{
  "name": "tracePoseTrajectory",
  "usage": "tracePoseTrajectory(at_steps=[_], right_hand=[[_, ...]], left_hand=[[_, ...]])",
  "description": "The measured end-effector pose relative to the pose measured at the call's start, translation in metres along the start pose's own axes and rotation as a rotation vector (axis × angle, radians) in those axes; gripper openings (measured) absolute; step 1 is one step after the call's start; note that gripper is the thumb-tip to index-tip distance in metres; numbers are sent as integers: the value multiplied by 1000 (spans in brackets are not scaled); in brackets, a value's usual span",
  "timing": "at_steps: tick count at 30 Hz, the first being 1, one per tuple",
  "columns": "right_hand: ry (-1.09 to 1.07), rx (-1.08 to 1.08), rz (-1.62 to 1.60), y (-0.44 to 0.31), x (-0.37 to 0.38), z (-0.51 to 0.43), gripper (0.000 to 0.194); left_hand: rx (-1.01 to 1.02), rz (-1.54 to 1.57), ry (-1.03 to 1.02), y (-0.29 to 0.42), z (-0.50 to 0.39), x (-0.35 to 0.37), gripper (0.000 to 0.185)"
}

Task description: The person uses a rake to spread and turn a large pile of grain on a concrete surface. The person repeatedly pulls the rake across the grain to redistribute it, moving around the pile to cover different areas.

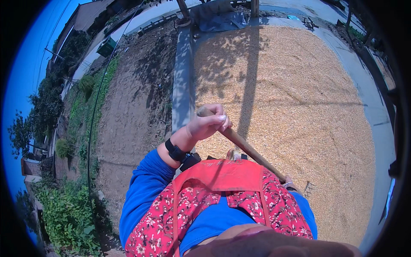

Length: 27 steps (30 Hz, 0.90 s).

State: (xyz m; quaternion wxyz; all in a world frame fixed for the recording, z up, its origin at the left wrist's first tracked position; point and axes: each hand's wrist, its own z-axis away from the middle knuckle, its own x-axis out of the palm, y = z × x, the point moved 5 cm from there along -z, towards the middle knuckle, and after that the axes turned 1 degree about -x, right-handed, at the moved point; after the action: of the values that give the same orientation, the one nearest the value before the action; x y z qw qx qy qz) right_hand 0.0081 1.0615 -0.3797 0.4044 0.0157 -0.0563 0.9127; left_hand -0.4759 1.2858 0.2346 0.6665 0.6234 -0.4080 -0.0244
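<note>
Near the middle of the view, my left hand [213,120] is closed around the upper end of a wooden handle [244,146]. The handle slants down to the right across my front. My right hand [289,181] is lower on it, partly hidden beside my apron, and appears to hold the handle. Just past that hand the metal tines [309,189] of a rake show over a wide layer of corn kernels [305,112]. A red apron [221,175] covers my front, and one shoe [233,154] shows beyond it on the kernels.
A low concrete curb [183,80] runs along the left of the kernels, with bare soil [128,106] and green plants beyond. At the top are a grey tarp [218,19] and a post [255,8]. Concrete paving [382,128] borders the right side.
</note>
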Motion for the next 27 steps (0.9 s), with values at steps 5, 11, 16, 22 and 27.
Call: tracePoseTrajectory(at_steps=[5, 11, 16, 22, 27], right_hand=[[148, -3, -136, -14, 7, 0, 41], [228, -54, -182, -15, 45, 39, 38], [220, -38, -148, -13, 102, 68, 41], [224, -101, -292, 9, 214, 102, 27], [145, -121, -245, 34, 325, 128, 19]], left_hand=[[-30, 23, 4, -2, -42, -33, 22], [-49, 30, 11, 7, -67, -64, 24], [-40, -10, 65, 38, -72, -90, 25], [37, -14, 49, 89, -67, -147, 24], [117, 14, 89, 150, -51, -208, 20]])
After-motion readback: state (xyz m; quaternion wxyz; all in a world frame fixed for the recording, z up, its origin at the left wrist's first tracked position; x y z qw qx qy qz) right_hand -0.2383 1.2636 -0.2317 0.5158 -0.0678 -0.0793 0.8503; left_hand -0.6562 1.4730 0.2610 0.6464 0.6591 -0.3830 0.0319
